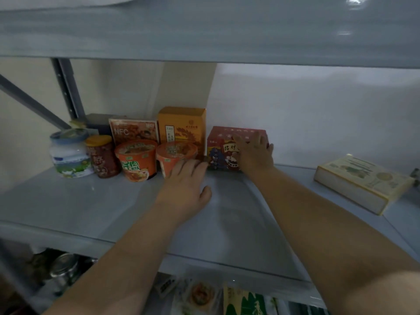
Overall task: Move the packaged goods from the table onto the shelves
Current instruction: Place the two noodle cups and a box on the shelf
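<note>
A red box (pixel 223 147) with printed figures stands at the back of the grey shelf (pixel 91 205). My right hand (pixel 254 153) lies against its front and right side, fingers spread over the top edge. My left hand (pixel 186 185) reaches in with straight fingers, its tips at the base of the right orange noodle cup (pixel 176 153); whether it touches the cup or the red box is unclear. A second noodle cup (pixel 136 159) stands to the left. Behind them are an orange box (pixel 181 126) and a flat NFC packet (pixel 133 130).
A red jar (pixel 102 156) and a white tub with a blue lid (pixel 68 153) stand at the shelf's left. A pale flat box (pixel 361 183) lies at the right. Another shelf hangs close overhead. Packets and a metal can (pixel 66 266) sit on the shelf below.
</note>
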